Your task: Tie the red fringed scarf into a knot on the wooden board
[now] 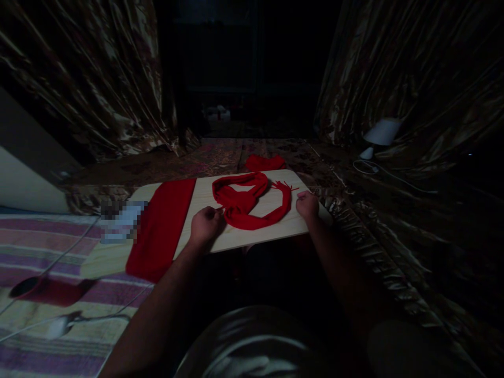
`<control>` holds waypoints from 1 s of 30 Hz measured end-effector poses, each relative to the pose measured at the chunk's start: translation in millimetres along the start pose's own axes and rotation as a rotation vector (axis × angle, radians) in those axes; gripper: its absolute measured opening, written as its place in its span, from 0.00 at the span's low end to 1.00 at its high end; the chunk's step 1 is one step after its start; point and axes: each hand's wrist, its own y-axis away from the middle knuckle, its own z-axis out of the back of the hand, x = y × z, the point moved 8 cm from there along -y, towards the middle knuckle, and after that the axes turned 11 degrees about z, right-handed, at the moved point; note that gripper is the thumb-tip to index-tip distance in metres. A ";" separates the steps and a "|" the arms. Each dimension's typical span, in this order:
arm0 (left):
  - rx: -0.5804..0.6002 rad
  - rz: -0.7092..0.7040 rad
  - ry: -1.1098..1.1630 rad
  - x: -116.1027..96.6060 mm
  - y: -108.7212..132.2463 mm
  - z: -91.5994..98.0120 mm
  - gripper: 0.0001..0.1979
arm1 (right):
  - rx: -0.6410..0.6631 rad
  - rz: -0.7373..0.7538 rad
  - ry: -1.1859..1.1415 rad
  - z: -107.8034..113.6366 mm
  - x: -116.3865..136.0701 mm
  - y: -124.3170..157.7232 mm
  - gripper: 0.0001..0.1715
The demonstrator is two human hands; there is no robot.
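Note:
A red scarf (271,216) lies looped and crossed over itself on a pale wooden board (240,242). Its fringed end points toward the board's far right side. At the scarf's near left edge, my left hand (206,227) is closed, its fingertips pinching a thin bit of the red fringe. My right hand (307,206) rests by the board's right edge, a short way from the fringed end. Its fingers are curled together, and whatever they may hold cannot be made out. A flat red cloth (163,226) lies across the board's left part.
More red fabric (265,163) sits beyond the board. On the striped bedding (23,252) at left are a red cup (59,291) on its side, a white adapter (58,326) and cables. A blurred-out item (122,221) lies on the board's left end. A white lamp (382,132) stands far right.

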 end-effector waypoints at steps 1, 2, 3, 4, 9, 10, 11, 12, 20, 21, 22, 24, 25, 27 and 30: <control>0.007 -0.009 -0.024 -0.6 -0.3 -0.7 0.14 | 0.031 0.027 0.031 -2.2 3.3 1.0 0.19; 0.010 -0.015 -0.038 -0.9 -0.5 -1.1 0.14 | 0.051 0.041 0.053 -3.3 5.7 2.3 0.19; 0.009 -0.016 -0.045 -0.9 -0.7 -1.2 0.15 | 0.062 0.043 0.069 -3.5 7.2 3.6 0.19; 0.005 -0.014 -0.047 -0.7 -1.0 -1.1 0.15 | 0.070 0.043 0.079 -3.4 8.4 4.4 0.19; 0.010 -0.009 -0.038 -0.2 -1.4 -1.9 0.15 | 0.105 0.036 0.110 -3.2 11.0 4.4 0.18; 0.014 -0.004 -0.036 0.0 -1.3 -2.1 0.15 | 0.096 0.030 0.113 -2.6 10.5 4.1 0.19; 0.016 0.002 -0.034 0.1 -1.2 -2.2 0.15 | 0.081 0.023 0.111 -2.0 9.6 3.8 0.20; 0.017 0.009 -0.033 0.2 -1.0 -2.1 0.15 | 0.065 0.017 0.104 -1.5 8.5 3.5 0.22; 0.028 0.035 -0.048 -1.2 0.7 -2.0 0.15 | 0.046 0.016 0.090 -6.4 1.3 1.8 0.22; 0.031 0.039 -0.050 -1.0 0.8 -2.1 0.15 | 0.045 0.019 0.091 -6.5 1.3 1.8 0.21; 0.033 0.043 -0.053 -0.7 0.8 -2.3 0.16 | 0.044 0.025 0.094 -6.5 1.5 1.9 0.21; 0.031 0.048 -0.058 -0.5 0.9 -2.1 0.16 | 0.041 0.031 0.100 -6.3 1.6 2.2 0.21; 0.028 0.046 -0.061 -1.0 1.1 -1.6 0.16 | 0.041 0.032 0.103 -6.2 1.4 2.3 0.21; 0.021 0.034 -0.066 -2.7 1.7 -0.5 0.16 | 0.043 0.037 0.102 -6.5 1.1 2.1 0.21; 0.024 0.020 -0.068 -5.5 2.8 0.5 0.15 | 0.049 0.053 0.090 -7.3 1.1 1.3 0.21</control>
